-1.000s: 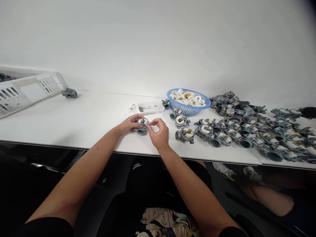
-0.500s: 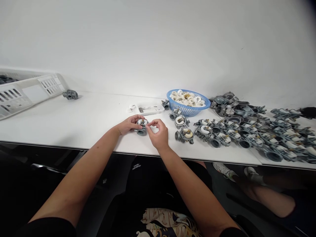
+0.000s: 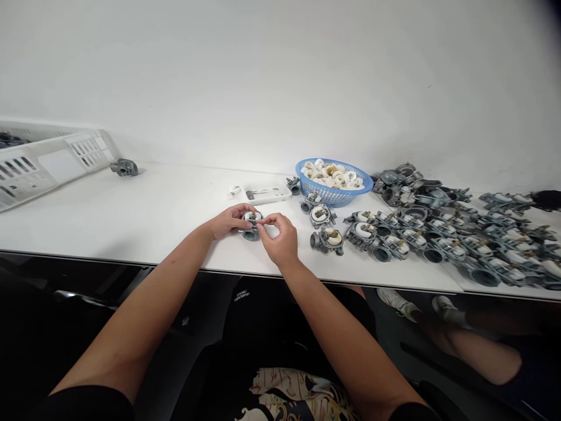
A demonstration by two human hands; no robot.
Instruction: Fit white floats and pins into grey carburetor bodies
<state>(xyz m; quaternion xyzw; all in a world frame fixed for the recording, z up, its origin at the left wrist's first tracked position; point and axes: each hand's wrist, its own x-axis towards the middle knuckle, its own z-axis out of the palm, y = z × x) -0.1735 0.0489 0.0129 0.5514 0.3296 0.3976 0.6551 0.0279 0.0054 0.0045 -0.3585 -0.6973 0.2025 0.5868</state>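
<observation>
A small grey metal carburetor body (image 3: 251, 234) with a white float on top rests on the white table (image 3: 144, 216) near its front edge. My left hand (image 3: 228, 220) grips it from the left side. My right hand (image 3: 280, 237) pinches at its top with thumb and forefinger; whatever small part sits between those fingertips is too small to make out.
A blue basket (image 3: 333, 196) of white floats stands behind, beside a small white tray (image 3: 268, 193). Several more carburetors (image 3: 429, 234) cover the table to the right. A white crate (image 3: 39, 164) and a lone carburetor (image 3: 124, 168) lie far left. Another person's legs (image 3: 473, 345) show at lower right.
My right hand has shifted slightly left onto the top of the carburetor. The left hand and the carburetor have stayed put.
</observation>
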